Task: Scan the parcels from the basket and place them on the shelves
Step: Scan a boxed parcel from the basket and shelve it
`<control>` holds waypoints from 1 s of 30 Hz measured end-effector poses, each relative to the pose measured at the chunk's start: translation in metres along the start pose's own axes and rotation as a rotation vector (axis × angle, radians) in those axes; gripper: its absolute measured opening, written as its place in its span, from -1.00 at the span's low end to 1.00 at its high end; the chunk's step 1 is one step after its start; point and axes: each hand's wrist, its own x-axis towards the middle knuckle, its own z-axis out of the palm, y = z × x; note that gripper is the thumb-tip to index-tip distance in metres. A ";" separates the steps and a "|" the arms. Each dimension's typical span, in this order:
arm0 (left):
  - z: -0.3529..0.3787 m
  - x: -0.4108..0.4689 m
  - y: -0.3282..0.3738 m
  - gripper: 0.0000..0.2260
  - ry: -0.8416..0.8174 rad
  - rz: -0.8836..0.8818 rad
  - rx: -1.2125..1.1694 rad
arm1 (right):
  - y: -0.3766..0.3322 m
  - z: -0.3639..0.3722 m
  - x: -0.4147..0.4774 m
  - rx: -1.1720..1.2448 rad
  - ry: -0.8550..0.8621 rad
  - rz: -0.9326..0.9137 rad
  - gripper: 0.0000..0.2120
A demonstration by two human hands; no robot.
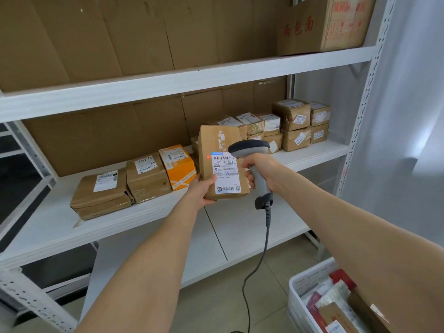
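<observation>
Bare forearms reached forward: the left hand (204,191) clasped an upright brown cardboard parcel (222,162), label facing the grey corded scanner (254,162) gripped in the right hand (262,171), over the white shelf (144,212).

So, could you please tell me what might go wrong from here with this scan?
The red scan dot sits left of the barcode on the label, so the read may miss. The left hand grips only the parcel's bottom corner, so it could tip. The scanner's dangling cable could snag.
</observation>
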 end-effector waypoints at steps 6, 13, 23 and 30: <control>-0.013 -0.014 0.006 -0.57 0.043 0.015 -0.014 | -0.002 0.012 0.000 -0.021 -0.044 -0.004 -0.94; -0.047 -0.015 0.025 -0.59 0.115 0.028 -0.007 | -0.004 0.040 0.036 0.019 0.052 -0.017 -0.76; -0.109 0.069 0.101 -0.53 0.289 -0.020 0.030 | -0.032 0.103 0.134 0.042 0.107 0.048 -0.46; -0.122 0.131 0.127 -0.54 0.270 -0.127 0.049 | -0.041 0.146 0.191 0.072 0.093 0.083 -0.40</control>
